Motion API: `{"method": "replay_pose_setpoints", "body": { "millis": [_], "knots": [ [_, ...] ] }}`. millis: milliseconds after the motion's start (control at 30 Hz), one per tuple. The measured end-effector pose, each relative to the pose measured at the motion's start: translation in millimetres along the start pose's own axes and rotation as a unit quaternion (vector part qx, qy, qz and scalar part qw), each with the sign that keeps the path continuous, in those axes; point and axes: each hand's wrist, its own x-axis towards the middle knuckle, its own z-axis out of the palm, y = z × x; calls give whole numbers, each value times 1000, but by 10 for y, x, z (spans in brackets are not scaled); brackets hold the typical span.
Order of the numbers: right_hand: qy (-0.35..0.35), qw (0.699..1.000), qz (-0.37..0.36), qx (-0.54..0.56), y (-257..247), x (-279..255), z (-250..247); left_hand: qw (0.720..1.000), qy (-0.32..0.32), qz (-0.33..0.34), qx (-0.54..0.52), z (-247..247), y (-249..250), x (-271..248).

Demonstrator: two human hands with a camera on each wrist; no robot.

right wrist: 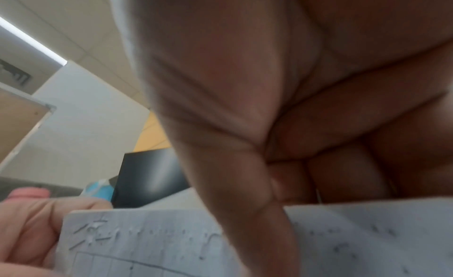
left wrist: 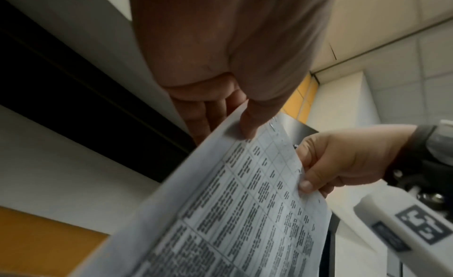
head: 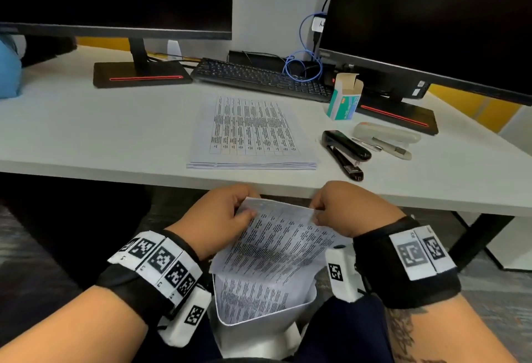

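— Holding what, left hand [head: 227, 213]?
— Sheets [head: 276, 244], printed with tables. Pinch at the top left corner: thumb on the printed face, fingers curled behind, per left wrist view.
— Right hand [head: 342, 207]?
— Same sheets, top right edge. Thumb on top, fingers curled under the paper. Right wrist view agrees.
— Where do the sheets sit?
— Below the front edge of the desk [head: 86, 138], over the lap. Top edge spans between both hands, printed face up toward the head camera. Lower part sags and curls down between the forearms. More than one layer shows at that curl.
— Anything at the corner?
— Short raised marks near the left corner in right wrist view. Too blurred to name.
— Desk contents?
— Stack [head: 250, 135] of similar printed pages, centre, lying flat. Right of it a black stapler [head: 345, 152], and just beside that a beige stapler [head: 385, 135] opened out. Box [head: 344, 100], top flaps open, stands behind both. Keyboard [head: 259, 77] lies behind the stack.
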Motion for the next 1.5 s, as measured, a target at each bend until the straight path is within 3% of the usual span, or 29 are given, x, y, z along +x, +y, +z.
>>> {"method": "replay_pose_setpoints", "body": {
  "millis": [167, 400, 633, 867, 967, 1067, 1133, 1267, 1500],
  "knots": [
    [-50, 998, 8, -44, -26, 149, 240, 996, -36, -27, 78, 77, -197, 0],
    [-69, 995, 46, -61, 72, 249, 414, 998, 30, -52, 5, 219, -421, -10],
    [-91, 993, 35, -62, 124, 338, 597, 989, -1, -80, 126, 243, -546, 23],
    [-33, 997, 0, -68, 99, 482, 872, 988, -8, -114, 103, 282, -645, 10],
    [-55, 996, -5, -68, 113, 543, 1002, 979, -57, -134, 141, 301, -684, 35],
    [-75, 994, -14, -79, 91, 582, 1157, 954, -139, -161, 209, 335, -713, 70],
    [-83, 992, -24, -88, 79, 583, 1273, 940, -159, -179, 243, 374, -749, 71],
    [-99, 991, -32, -84, 94, 550, 1404, 919, -232, -204, 246, 424, -834, 76],
    [-128, 989, -53, 49, 32, 521, 882, 935, -218, -135, 245, 217, -552, 154]
  ]
}}
